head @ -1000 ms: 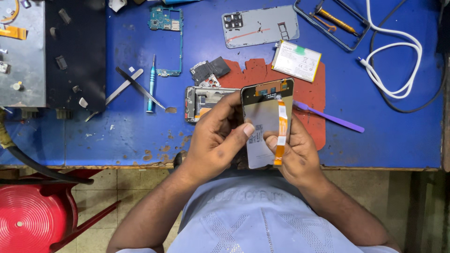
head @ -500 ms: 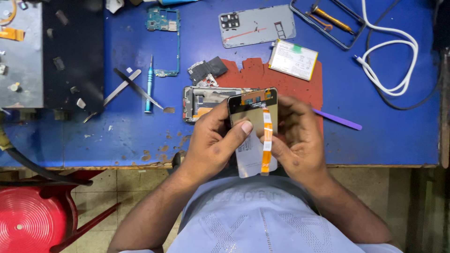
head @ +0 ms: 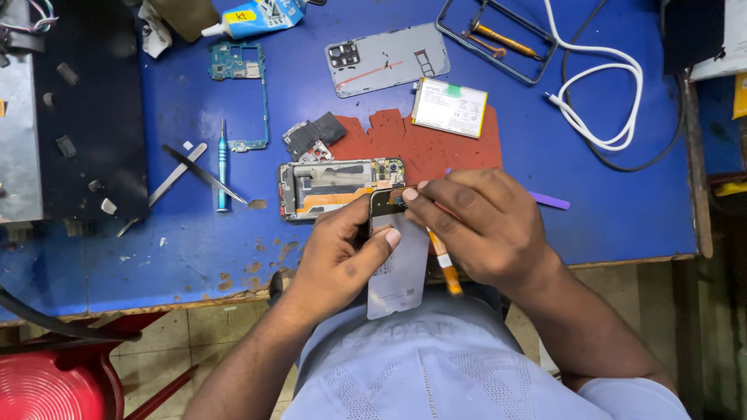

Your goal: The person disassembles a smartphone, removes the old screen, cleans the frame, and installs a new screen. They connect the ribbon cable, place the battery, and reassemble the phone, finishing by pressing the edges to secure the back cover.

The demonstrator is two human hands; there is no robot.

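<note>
We note left hand (head: 342, 260) and right hand (head: 486, 225) both closed on display panel (head: 398, 268), held over near edge of blue desk (head: 622, 210); orange flex cable (head: 443, 268) hangs beside panel. Just beyond: open phone frame (head: 327, 187). Farther: battery (head: 449, 107), grey back cover (head: 387, 59), white cable (head: 599, 93).
</note>
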